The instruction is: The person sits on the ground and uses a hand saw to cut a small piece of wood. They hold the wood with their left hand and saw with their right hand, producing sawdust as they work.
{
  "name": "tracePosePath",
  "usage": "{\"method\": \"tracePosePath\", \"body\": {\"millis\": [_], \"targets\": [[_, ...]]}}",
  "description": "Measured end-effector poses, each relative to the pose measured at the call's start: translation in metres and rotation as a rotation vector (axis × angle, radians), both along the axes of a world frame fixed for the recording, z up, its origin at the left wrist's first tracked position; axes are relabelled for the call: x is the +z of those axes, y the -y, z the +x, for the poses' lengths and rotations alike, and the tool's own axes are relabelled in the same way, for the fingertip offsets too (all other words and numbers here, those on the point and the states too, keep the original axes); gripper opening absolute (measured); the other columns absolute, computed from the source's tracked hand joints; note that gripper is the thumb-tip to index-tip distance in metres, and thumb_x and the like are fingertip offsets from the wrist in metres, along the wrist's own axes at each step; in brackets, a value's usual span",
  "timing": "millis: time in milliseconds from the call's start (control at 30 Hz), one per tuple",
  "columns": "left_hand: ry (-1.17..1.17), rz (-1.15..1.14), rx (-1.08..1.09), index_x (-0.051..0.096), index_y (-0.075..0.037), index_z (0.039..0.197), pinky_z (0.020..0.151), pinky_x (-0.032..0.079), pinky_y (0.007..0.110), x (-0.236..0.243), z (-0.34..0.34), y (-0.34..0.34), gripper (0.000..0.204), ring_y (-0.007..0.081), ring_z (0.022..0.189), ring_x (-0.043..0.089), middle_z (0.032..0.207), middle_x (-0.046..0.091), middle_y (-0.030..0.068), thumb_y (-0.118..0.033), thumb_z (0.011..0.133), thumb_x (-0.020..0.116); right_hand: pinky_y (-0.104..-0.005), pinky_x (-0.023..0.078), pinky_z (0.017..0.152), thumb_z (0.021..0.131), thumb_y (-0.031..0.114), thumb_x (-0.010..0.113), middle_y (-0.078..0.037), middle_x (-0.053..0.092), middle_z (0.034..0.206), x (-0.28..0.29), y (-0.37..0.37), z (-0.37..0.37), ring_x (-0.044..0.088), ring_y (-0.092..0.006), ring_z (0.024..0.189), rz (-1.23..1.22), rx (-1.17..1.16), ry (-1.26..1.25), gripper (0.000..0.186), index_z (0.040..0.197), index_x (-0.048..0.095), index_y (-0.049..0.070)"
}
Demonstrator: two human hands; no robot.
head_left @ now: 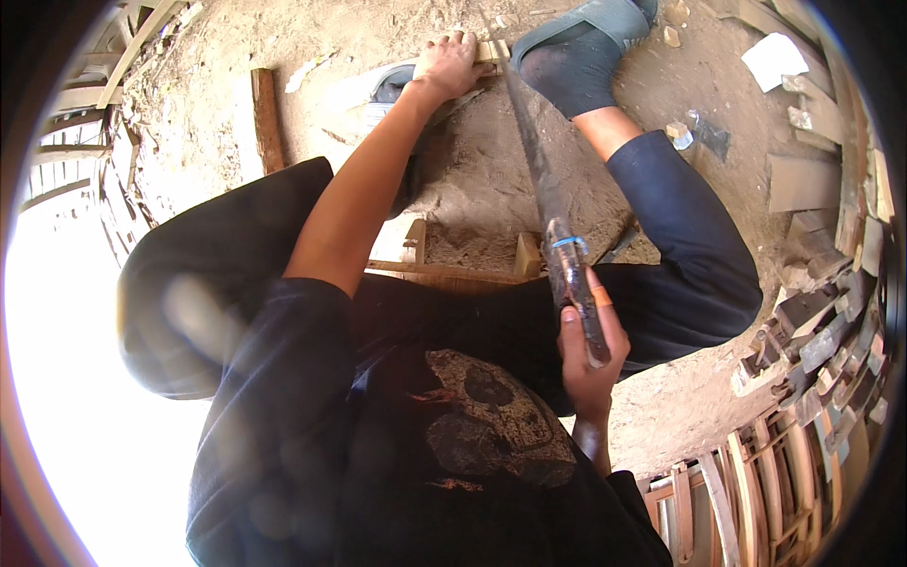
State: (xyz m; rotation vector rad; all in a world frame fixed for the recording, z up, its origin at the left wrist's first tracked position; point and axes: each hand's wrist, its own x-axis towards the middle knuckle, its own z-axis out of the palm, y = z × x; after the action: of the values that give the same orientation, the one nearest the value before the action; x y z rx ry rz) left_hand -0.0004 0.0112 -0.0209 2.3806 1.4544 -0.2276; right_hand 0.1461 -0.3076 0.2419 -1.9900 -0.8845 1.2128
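Note:
My right hand is wrapped round the dark handle of a long handsaw, with a blue band tied near the handle's top. The saw points away from me, and its narrow blade passes along the end of a piece of wood. Whether the teeth are cutting into it cannot be seen. My left hand bears down on that same wood from above, its fingers curled over the far side. Beside the left wrist is one slippered foot; the other foot, in a grey slipper and dark sock, stands right of the blade.
I sit on a low wooden seat above sandy ground. A short plank lies to the left. Offcuts are heaped on the right, above stacked wooden frames. A white scrap lies at the far right.

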Motion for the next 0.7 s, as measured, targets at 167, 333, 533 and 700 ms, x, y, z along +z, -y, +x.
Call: {"method": "tracePosePath", "body": {"millis": [167, 333, 533, 700], "targets": [[0.033, 0.004, -0.066, 0.046, 0.002, 0.124, 0.094, 0.05, 0.049, 0.001, -0.001, -0.002, 0.057, 0.0373, 0.115, 0.06, 0.125, 0.056, 0.0207, -0.046, 0.096, 0.056, -0.0294, 0.053, 0.086, 0.093, 0.007, 0.063, -0.022, 0.069, 0.118, -0.001, 0.006, -0.012, 0.071, -0.0207, 0.103, 0.001, 0.051, 0.017, 0.046, 0.136, 0.052, -0.007], [0.005, 0.005, -0.053, 0.046, 0.003, 0.124, 0.097, 0.048, 0.049, 0.006, -0.001, -0.001, 0.055, 0.0366, 0.116, 0.06, 0.125, 0.056, 0.0213, -0.044, 0.096, 0.057, -0.0304, 0.052, 0.088, 0.093, 0.007, 0.062, -0.022, 0.069, 0.119, -0.001, 0.009, -0.017, 0.069, -0.0214, 0.106, -0.032, -0.011, -0.029, 0.046, 0.137, 0.052, -0.006], [0.018, 0.02, 0.0, 0.046, 0.002, 0.125, 0.098, 0.048, 0.049, 0.007, 0.002, 0.0, 0.058, 0.0365, 0.116, 0.061, 0.125, 0.057, 0.0206, -0.046, 0.095, 0.058, -0.0298, 0.052, 0.087, 0.093, 0.006, 0.061, -0.022, 0.069, 0.116, -0.003, 0.014, -0.016, 0.07, -0.0214, 0.103, -0.02, 0.017, 0.043, 0.046, 0.137, 0.052, -0.006], [0.033, -0.02, 0.0, 0.042, 0.002, 0.126, 0.091, 0.054, 0.046, 0.006, -0.001, -0.01, 0.079, 0.0385, 0.111, 0.064, 0.124, 0.059, 0.0212, -0.058, 0.083, 0.069, -0.029, 0.053, 0.078, 0.093, 0.006, 0.062, -0.02, 0.071, 0.108, -0.008, -0.001, -0.018, 0.071, -0.0186, 0.088, 0.109, 0.081, 0.116, 0.047, 0.137, 0.052, -0.006]]}}
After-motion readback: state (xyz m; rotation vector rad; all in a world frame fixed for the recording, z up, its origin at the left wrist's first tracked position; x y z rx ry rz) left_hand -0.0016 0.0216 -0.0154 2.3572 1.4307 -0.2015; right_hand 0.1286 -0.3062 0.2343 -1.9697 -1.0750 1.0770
